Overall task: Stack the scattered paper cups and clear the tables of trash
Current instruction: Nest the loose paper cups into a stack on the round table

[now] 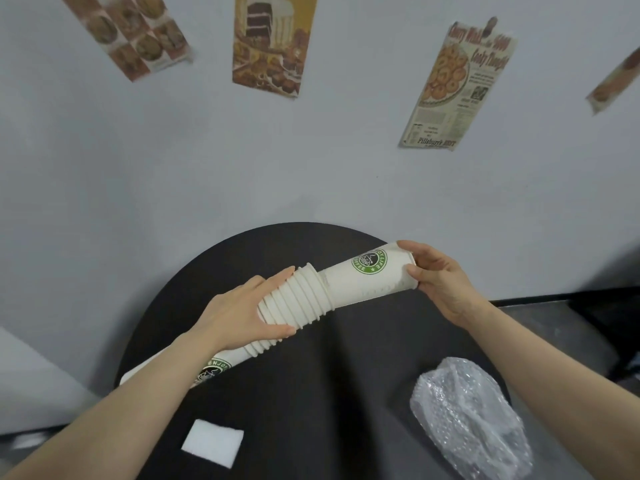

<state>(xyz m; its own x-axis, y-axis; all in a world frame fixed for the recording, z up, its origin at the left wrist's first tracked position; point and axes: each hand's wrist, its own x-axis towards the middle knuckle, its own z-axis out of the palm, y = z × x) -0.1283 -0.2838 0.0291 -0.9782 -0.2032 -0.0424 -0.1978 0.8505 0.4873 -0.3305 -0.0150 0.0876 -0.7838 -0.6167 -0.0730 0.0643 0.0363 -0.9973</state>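
Observation:
A long stack of white paper cups [298, 299] with green round logos lies nearly level above the round black table [346, 375]. My left hand [242, 313] grips the stack around its ribbed rims near the middle. My right hand [436, 275] holds the far end of the outermost cup [370, 277], with fingers and thumb curled on its end. This cup sits partly inside the stack. The stack's near end is hidden under my left forearm.
A crumpled piece of clear bubble wrap [471, 417] lies on the table at the right. A white foam square [213, 443] lies at the table's near left. A grey wall with food posters [273, 43] stands close behind the table.

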